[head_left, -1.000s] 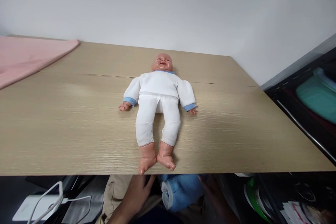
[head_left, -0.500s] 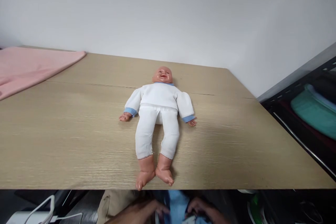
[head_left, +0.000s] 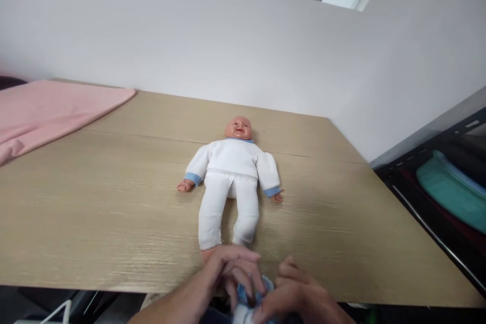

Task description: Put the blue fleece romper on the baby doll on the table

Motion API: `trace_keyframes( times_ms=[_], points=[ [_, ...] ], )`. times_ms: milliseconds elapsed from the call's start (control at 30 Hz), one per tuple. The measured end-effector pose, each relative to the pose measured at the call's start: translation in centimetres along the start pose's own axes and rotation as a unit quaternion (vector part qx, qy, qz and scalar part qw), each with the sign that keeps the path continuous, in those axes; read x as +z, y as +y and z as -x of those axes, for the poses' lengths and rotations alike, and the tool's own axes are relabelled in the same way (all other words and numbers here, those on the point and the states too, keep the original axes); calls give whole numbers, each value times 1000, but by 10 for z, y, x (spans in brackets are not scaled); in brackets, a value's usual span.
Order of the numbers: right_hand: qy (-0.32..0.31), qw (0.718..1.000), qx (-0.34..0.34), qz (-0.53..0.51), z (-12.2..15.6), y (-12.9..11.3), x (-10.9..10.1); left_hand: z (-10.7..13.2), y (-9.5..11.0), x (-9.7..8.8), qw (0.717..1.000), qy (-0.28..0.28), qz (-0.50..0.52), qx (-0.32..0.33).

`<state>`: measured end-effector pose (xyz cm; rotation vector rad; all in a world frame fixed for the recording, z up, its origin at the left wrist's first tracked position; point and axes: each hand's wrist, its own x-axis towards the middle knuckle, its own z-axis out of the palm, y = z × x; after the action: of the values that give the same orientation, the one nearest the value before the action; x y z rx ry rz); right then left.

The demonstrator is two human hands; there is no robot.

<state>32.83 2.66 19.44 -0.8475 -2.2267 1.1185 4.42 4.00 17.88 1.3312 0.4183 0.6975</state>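
Observation:
A baby doll [head_left: 231,177] in a white suit with blue cuffs lies on its back on the wooden table [head_left: 114,212], head toward the wall. My left hand [head_left: 231,268] sits at the table's near edge, fingers curled over the doll's feet and over a small blue and white cloth item [head_left: 246,296]. My right hand [head_left: 299,296] is beside it, fingers closed on the same cloth item. The doll's feet are hidden behind my left hand.
A pink cloth [head_left: 49,111] lies on the table's far left. A dark rack [head_left: 436,187] on the right holds a folded teal cloth [head_left: 451,192]. A white partition wall [head_left: 243,61] runs behind the table. A white cable [head_left: 56,311] shows below the table edge.
Both hands have come up from under the table edge with the blue cloth item and now reach the doll's feet. The camera has tilted upward.

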Motion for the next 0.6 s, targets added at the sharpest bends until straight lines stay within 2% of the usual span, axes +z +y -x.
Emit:
trace_keyframes(
  times_ms=[67,167,200,300,367,433,533,600],
  points=[
    [44,999,-12,14,-12,-4,-13,-4,12,-3,998,30,-26,-54],
    [68,996,3,52,-27,-21,-35,-8,35,-10,978,45,-148,-137],
    [72,994,39,70,-32,-29,-42,-10,42,-14,972,41,-187,-136],
    [35,991,54,119,-44,-43,-59,-20,54,-24,964,21,-259,-64],
    [1,990,43,137,-50,-40,-66,-25,55,-30,962,17,-270,-20],
    [-6,990,27,135,-55,-31,-69,-30,54,-36,967,18,-254,5],
    [7,992,-7,124,-62,-22,-71,-35,53,-42,975,18,-221,-2],
    [37,991,-31,123,-67,-22,-72,-39,53,-45,973,27,-228,-24]
  ],
)
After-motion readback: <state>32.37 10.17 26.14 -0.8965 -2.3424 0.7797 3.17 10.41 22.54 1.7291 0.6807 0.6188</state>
